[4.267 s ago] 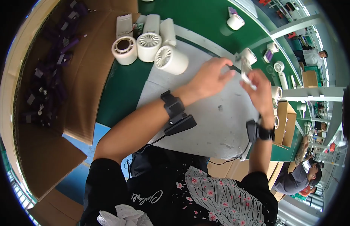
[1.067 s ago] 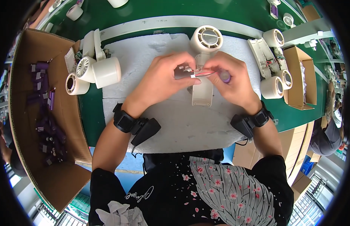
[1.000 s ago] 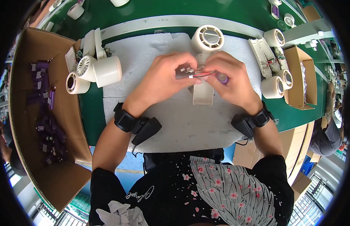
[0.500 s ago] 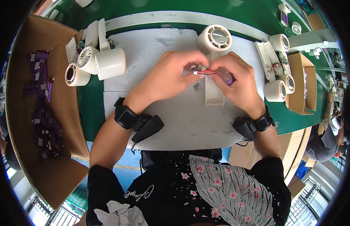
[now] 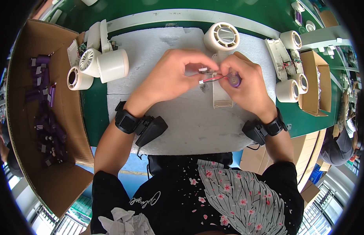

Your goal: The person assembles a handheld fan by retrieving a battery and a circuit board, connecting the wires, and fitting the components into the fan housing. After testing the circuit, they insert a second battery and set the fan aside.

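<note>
My right hand [image 5: 246,78] is closed around a purple cylindrical battery [image 5: 234,80], its round end facing me. Thin red and black wires [image 5: 215,79] run left from it to a small white plug [image 5: 201,82], which hangs free beside my left thumb. My left hand [image 5: 178,74] curls with thumb and index finger toward the right fingertips. A small pale part [image 5: 204,69] shows between its fingers; what exactly they pinch is partly hidden. Beneath both hands lies a cream handheld fan, its round head [image 5: 222,37] at the far side and its open handle shell [image 5: 223,102] toward me.
White foam sheet [image 5: 170,135] covers the green bench. A cardboard box [image 5: 78,137] of purple batteries [image 5: 45,94] stands left. Cream fan units [image 5: 113,65] lie beside it; more open fans [image 5: 287,92] and a smaller carton [image 5: 325,90] are at right.
The white plug has dropped slightly and swung left, apart from the pale part between my left fingers. My left fingers have spread a little; the right hand keeps the battery, its end turned more toward me.
</note>
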{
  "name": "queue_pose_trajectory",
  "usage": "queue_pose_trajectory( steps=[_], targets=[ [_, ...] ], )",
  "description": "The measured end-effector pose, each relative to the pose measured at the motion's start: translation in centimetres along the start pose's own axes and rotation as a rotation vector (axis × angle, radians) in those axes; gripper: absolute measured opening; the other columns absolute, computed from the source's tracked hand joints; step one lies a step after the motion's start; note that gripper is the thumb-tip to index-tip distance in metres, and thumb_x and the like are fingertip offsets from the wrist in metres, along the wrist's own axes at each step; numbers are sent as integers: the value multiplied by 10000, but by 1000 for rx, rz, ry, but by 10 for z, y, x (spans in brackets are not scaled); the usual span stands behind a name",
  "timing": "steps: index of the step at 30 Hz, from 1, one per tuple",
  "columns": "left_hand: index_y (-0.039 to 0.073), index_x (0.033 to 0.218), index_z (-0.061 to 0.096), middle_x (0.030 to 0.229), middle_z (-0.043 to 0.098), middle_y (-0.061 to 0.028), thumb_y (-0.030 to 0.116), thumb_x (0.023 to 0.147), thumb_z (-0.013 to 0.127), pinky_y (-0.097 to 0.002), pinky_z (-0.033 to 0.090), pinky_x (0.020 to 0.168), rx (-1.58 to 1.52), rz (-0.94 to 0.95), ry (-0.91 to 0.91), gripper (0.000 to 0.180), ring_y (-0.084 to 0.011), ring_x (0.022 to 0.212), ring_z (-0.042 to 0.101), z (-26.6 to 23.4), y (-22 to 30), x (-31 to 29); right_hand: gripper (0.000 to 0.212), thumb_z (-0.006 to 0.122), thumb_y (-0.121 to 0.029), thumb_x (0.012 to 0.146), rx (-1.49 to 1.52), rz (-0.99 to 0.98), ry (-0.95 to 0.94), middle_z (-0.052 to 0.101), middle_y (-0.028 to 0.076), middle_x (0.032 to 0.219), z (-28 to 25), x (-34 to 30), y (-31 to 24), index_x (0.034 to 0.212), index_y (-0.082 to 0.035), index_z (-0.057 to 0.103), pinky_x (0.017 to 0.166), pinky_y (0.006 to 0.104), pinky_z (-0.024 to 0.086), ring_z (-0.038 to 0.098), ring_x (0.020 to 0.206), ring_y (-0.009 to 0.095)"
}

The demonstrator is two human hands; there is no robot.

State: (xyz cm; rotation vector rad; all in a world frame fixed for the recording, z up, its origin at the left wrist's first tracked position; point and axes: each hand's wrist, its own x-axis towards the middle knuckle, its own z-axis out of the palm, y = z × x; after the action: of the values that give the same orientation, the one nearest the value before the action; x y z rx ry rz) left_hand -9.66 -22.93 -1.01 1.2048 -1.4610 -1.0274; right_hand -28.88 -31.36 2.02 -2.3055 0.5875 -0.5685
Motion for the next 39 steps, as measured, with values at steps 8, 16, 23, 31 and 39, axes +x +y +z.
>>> queue_pose_trajectory(
  steps=[8, 16, 23, 31, 39],
  targets=[
    [17, 913, 705, 975, 609, -64, -112, 754, 645, -260, 507, 732, 251, 156, 57, 214, -158, 841, 618, 1, 3, 0, 199, 683, 71, 683, -39, -39, 6, 599, 70, 795, 2, -1, 4, 800, -39, 566, 567, 285, 448, 573, 626, 183],
    [7, 989, 656, 994, 609, -64, -138, 786, 606, -259, 513, 724, 41, 56, -4, 254, -137, 859, 613, 11, 9, 1, 202, 672, 69, 686, -39, -134, 47, 581, 71, 711, 5, -1, 6, 797, -45, 547, 589, 338, 475, 579, 709, 232],
    [32, 973, 649, 909, 654, -70, -58, 782, 650, -297, 526, 695, -56, 42, 40, 211, -165, 733, 629, 11, 5, 1, 209, 677, 78, 666, -29, -56, 62, 585, 66, 748, 7, -3, 0, 813, -42, 588, 574, 277, 456, 585, 642, 190],
    [1, 965, 635, 901, 656, -38, -64, 800, 618, -272, 524, 711, -109, 6, 19, 179, -111, 775, 629, 7, 3, -1, 196, 693, 58, 699, 47, -69, 108, 621, 60, 804, 8, -4, 3, 855, -42, 628, 586, 255, 461, 608, 675, 158],
    [7, 970, 636, 852, 633, 2, 54, 853, 702, -215, 464, 632, -145, -109, 1, 142, -48, 741, 586, 4, 6, -2, 243, 683, 37, 763, 43, -92, 202, 646, 51, 840, 4, -5, 9, 981, -64, 723, 573, 240, 450, 602, 684, 131]
  ],
)
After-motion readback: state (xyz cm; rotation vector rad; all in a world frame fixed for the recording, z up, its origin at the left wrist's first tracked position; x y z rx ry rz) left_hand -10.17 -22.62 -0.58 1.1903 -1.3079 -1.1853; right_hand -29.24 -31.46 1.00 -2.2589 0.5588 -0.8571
